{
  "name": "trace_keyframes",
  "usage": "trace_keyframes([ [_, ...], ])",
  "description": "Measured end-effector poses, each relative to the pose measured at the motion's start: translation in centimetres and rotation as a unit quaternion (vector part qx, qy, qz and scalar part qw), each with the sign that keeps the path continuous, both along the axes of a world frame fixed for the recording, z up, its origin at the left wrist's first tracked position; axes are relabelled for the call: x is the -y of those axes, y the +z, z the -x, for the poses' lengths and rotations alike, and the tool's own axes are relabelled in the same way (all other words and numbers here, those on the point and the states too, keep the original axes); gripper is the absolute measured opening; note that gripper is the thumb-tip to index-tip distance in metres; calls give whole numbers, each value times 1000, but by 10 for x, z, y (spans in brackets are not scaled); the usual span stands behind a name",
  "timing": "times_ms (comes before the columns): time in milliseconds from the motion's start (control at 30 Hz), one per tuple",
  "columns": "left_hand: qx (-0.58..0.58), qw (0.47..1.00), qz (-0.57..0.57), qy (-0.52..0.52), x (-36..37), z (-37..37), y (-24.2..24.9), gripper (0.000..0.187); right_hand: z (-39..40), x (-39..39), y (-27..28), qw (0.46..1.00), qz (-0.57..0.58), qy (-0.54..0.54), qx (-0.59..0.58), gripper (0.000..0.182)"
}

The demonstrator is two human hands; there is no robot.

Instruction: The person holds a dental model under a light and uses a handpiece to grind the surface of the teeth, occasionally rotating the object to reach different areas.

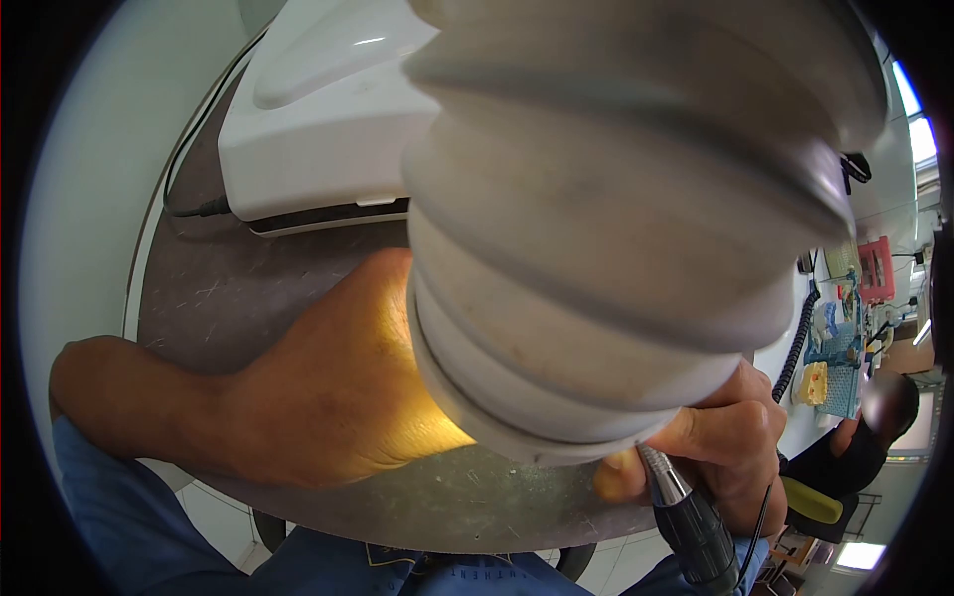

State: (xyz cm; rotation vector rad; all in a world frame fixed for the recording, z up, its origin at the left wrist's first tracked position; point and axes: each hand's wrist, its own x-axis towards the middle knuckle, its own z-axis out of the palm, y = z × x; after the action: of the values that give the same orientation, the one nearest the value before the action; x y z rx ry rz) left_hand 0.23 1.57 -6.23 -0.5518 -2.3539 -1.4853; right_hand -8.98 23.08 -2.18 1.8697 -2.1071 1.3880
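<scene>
A large white ribbed lamp head (606,238) hangs close in front of me and hides much of the work area. Yellow light from beneath it falls on my left hand (368,387), which reaches in from the left with its fingers out of sight behind the lamp. Whether it holds anything cannot be seen. On the other side, my right hand (730,437) has its fingers wrapped around a rotary handpiece (691,521) with a black grip and metal collar. The handpiece's working tip is hidden under the lamp's rim.
A white machine (318,149) with a black cable stands at the back left of the dark, scratched table (229,268). At far right, a person (855,447) sits near a side bench with blue baskets (843,387), a yellowish model (814,383) and a pink container (875,269).
</scene>
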Motion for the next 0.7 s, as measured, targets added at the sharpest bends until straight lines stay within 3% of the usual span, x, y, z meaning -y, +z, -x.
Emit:
trace_keyframes([
  [33,75,994,-75,-9,-1,0,0,24,0,1,0,1000,0,-1,0,31],
  [133,149,981,-125,-5,0,-4,15,25,2,4,-1,1000,3,-4,-1,31],
  [567,214,963,-164,8,0,-5,36,29,1,-4,-1,999,-26,8,37,22],
  [700,213,968,-135,11,-1,-5,35,29,2,-10,-1,995,-64,2,73,26],
])
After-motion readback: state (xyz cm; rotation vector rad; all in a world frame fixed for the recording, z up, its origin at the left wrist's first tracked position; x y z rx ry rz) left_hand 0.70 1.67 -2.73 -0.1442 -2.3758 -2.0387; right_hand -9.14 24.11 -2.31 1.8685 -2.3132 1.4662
